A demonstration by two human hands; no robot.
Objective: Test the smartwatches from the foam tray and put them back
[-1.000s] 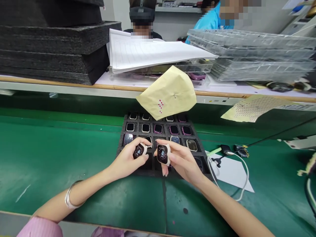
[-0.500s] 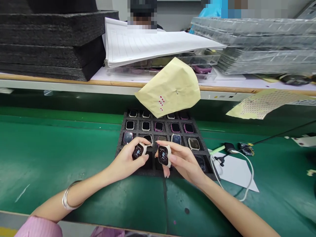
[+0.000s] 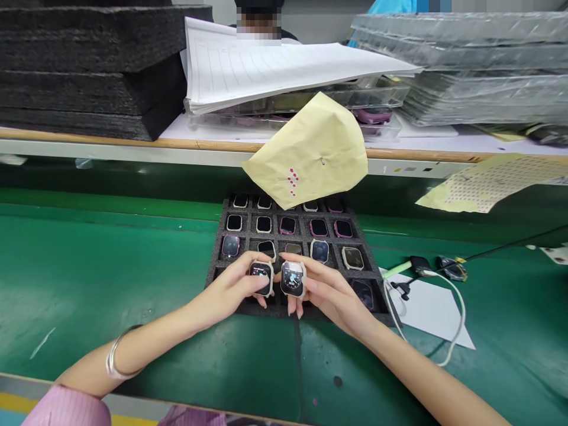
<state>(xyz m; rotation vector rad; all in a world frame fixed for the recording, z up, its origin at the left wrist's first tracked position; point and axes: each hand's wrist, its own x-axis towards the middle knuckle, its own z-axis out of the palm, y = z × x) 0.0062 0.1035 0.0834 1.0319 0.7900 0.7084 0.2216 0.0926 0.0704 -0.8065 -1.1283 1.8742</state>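
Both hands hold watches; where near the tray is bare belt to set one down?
Widest bare patch: green belt left of the foam tray. Another lies between the forearms, nearer than the tray. Right of it is crowded: white paper and cable. The left hand with the left watch and right hand with the right watch cover its front row.

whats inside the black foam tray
Square smartwatch bodies sit in pockets of the black foam tray. The yellow paper sheet covers some back-row pockets; the left hand and right hand, each holding one, hide front pockets.
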